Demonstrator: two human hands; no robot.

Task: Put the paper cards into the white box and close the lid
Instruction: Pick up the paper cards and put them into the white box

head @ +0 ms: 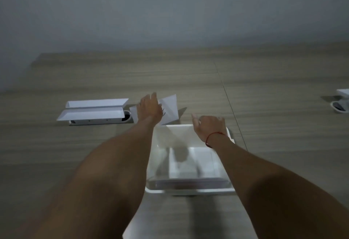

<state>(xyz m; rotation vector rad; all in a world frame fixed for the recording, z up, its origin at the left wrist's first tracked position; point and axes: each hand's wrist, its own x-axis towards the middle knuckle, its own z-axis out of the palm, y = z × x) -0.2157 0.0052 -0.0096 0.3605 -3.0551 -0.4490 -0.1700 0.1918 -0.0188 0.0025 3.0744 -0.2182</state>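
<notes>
A white box (156, 189) stands open on the wooden table in front of me, with white paper lying flat on its bottom. My left hand (150, 107) reaches past the box's far left corner and grips white paper cards (170, 108), held tilted above the table. Over the box's far right rim hovers my right hand (209, 127), fingers loosely curled and holding nothing; a red string circles its wrist. A white sheet edge (126, 233) at the bottom of the view may be the lid; I cannot tell.
Two long white flaps (94, 109) stand open over a cable outlet in the table, left of my left hand. Another outlet with a white flap (341, 101) sits at the far right edge. A seam (226, 91) runs across the tabletop. A grey wall lies beyond.
</notes>
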